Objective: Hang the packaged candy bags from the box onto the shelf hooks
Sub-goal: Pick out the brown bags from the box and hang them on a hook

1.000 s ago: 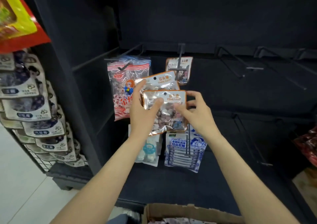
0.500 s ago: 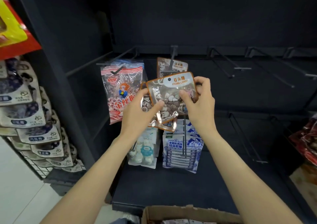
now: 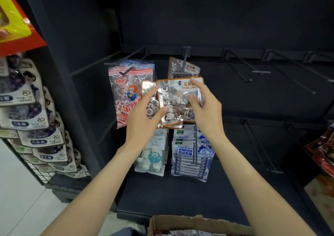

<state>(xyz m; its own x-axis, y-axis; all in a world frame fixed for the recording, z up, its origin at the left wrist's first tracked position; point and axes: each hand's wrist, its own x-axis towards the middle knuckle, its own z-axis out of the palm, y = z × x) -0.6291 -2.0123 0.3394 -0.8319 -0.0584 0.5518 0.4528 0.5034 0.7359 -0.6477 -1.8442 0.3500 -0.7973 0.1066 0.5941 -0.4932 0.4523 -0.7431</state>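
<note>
The front stone candy bag (image 3: 178,101) is held upright before the shelf hook (image 3: 184,63), its long axis vertical and its hang hole at the top. It is pinched by the right hand (image 3: 204,109) at its right edge and steadied by the left hand (image 3: 144,116), which also grasps a second bag (image 3: 149,101) behind. The glossy film is judged light, limp and slippery; a grip near the stiffer header is advised.

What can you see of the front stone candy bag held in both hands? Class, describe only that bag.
The front stone candy bag is a flat pouch of glossy clear plastic with an orange border and a white header printed "STONE CANDY" beside a small hang hole. Pebble-like brown, grey and white sweets fill it. It is held upright, slightly tilted, just below the hook. The right hand pinches its right edge; the left hand touches its left side. A second matching bag overlaps behind it.
</note>
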